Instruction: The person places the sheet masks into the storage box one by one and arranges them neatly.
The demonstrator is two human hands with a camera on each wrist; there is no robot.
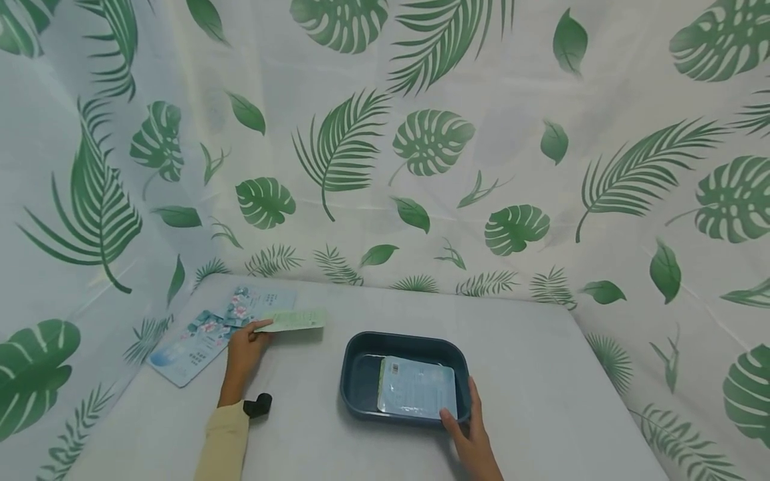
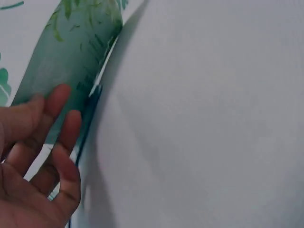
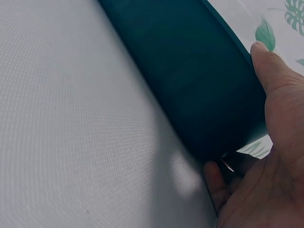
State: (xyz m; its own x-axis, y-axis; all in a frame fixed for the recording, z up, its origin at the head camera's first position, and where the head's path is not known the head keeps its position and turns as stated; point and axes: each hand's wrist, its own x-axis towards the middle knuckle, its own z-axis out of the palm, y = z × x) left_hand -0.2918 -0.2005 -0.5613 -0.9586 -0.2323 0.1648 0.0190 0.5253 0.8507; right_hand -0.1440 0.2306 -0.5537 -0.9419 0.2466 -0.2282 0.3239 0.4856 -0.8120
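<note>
My left hand (image 1: 245, 353) pinches a flat, pale green packet (image 1: 297, 321) by its near end, lifted at the table's left side. In the left wrist view, the thumb and fingers hold the packet (image 2: 71, 52) near its lower part. My right hand (image 1: 472, 437) grips the near right corner of a dark blue plastic tub (image 1: 363, 377), with the thumb over the rim. The right wrist view has fingers under the tub's wall (image 3: 190, 80). A light blue packet (image 1: 418, 387) lies in the tub, with a green edge showing under it.
Two flowered light blue packets, a nearer one (image 1: 195, 354) and a farther one (image 1: 273, 298), lie overlapping at the table's left edge. The white table (image 1: 541, 374) meets a leaf-patterned curtain (image 1: 457, 247) at the back and sides.
</note>
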